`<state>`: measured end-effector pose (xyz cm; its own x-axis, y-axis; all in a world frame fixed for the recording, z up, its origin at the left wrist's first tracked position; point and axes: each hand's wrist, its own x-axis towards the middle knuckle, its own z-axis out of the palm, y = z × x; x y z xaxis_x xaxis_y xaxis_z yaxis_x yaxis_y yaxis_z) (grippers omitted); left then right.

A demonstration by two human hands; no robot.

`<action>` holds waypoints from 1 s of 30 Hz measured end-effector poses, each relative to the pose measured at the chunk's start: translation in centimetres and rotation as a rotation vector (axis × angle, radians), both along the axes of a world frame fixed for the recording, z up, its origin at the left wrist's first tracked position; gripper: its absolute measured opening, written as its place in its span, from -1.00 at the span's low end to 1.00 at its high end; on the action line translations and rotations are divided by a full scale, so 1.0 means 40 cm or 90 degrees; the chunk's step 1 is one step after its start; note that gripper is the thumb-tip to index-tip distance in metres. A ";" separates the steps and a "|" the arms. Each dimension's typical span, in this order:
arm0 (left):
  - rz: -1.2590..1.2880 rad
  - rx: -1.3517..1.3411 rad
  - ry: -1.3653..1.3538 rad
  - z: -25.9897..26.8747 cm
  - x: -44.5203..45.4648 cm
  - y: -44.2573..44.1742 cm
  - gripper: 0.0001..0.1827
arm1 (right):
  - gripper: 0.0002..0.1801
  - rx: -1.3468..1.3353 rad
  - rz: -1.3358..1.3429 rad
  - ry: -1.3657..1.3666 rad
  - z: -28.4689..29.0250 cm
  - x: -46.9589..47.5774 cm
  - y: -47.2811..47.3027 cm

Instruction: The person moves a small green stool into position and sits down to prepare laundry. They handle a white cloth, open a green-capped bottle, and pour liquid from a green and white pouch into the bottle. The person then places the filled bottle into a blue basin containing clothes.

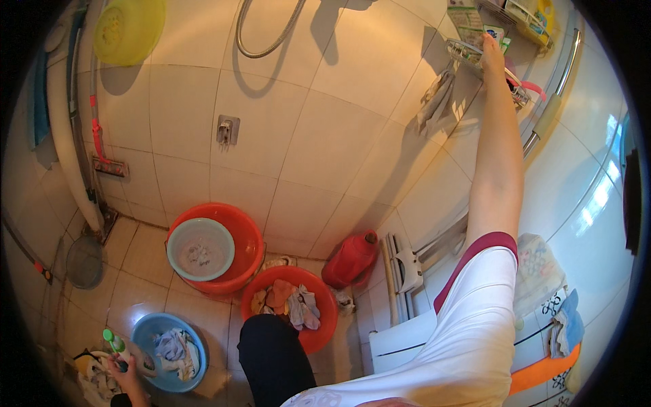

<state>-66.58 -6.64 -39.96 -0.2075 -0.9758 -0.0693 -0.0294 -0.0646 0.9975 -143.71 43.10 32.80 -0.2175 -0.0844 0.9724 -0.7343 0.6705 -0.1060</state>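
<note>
My left hand (pixel 123 370), at the lower left edge, is closed around a bottle with a green cap (pixel 116 342). Just to its right stands a blue basin (pixel 199 367) with pale, wet-looking cloths (pixel 176 351) in it. My right arm stretches far up to the upper right, where my right hand (pixel 492 53) is at a wire wall shelf (pixel 465 53). Its fingers are beside a small blue, white and green packet (pixel 494 35). Whether they grip anything is hidden.
A pale blue basin (pixel 175 239) sits inside a red tub (pixel 249 244). Another red basin (pixel 325 333) holds cloths (pixel 285 300). Nearby are a red jug (pixel 351 259), a metal rail (pixel 559 76), a hanging shower hose (pixel 269 51) and a pink-handled floor brush (pixel 109 165).
</note>
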 end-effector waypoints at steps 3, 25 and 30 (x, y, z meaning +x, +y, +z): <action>-0.004 0.001 0.011 -0.019 0.001 0.005 -0.35 | -0.49 -0.025 0.284 0.110 -0.020 0.029 -0.045; 0.136 0.174 0.163 -0.081 -0.004 0.410 -0.65 | -0.68 -0.342 0.949 -0.854 -1.281 1.071 -0.885; 0.147 0.411 0.206 -0.216 -0.045 0.522 -0.67 | -0.63 -0.460 1.035 -0.890 -1.331 1.090 -0.961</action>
<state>-68.37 14.22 -48.60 -0.1107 -0.7836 -0.6114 0.3439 -0.6073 0.7162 -100.10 4.65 -20.45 -0.7059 -0.6581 0.2619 0.2822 -0.6005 -0.7482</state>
